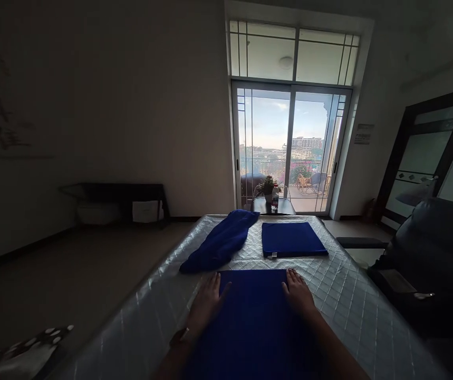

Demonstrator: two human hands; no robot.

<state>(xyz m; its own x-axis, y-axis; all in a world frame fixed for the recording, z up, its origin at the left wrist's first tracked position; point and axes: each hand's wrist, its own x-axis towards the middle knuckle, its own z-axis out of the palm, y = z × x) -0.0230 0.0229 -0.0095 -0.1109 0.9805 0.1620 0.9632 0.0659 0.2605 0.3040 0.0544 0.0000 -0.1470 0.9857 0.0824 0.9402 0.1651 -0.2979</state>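
Note:
A blue cloth (256, 322) lies flat in front of me, its far edge straight. My left hand (207, 298) rests flat on its far left corner, fingers stretched out. On the far right corner lies my right hand (297, 289), also flat with the fingers extended. Beyond them, a folded blue cloth (294, 239) with a small white tag forms a neat rectangle. To its left is a crumpled blue cloth (224, 240), loosely bunched. All of them lie on a silvery quilted surface (353, 306). The near end of the cloth runs out of view between my forearms.
Behind the quilted surface stands a small table (260, 207) with a potted plant (269, 184) and a bottle (275, 197), before a glass sliding door (263, 126). A dark armchair (435, 248) is at the right. A low dark bench (119, 195) lines the left wall.

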